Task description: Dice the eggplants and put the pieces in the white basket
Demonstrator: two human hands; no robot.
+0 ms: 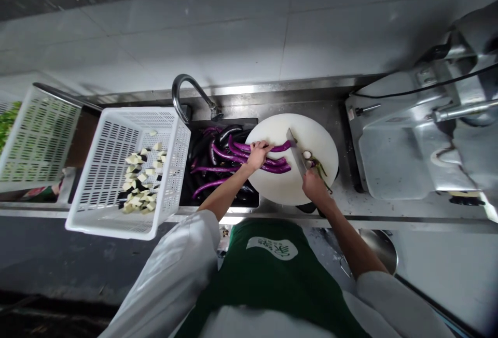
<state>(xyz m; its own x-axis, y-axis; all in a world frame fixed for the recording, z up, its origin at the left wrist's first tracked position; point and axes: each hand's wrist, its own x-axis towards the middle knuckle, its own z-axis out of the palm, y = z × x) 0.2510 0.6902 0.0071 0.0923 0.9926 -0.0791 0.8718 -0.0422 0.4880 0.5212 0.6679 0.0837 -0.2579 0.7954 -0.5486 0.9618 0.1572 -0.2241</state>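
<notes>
Several long purple eggplants [277, 164] lie across a round white cutting board [288, 187]. My left hand [257, 154] presses down on them, fingers curled over the bunch. My right hand [314, 185] grips the handle of a cleaver [295, 152], whose blade rests at the stem ends of the eggplants. Cut-off stem pieces [316, 163] lie on the board just right of the blade.
More eggplants [212, 164] fill the sink under a curved tap [185, 89]. A white slotted basket [116, 193] with eggplant cubes [140, 180] sits to the left, another basket [39, 136] beyond it. A metal slicing machine [412, 141] stands on the right; a metal bowl [383, 252] sits below the counter.
</notes>
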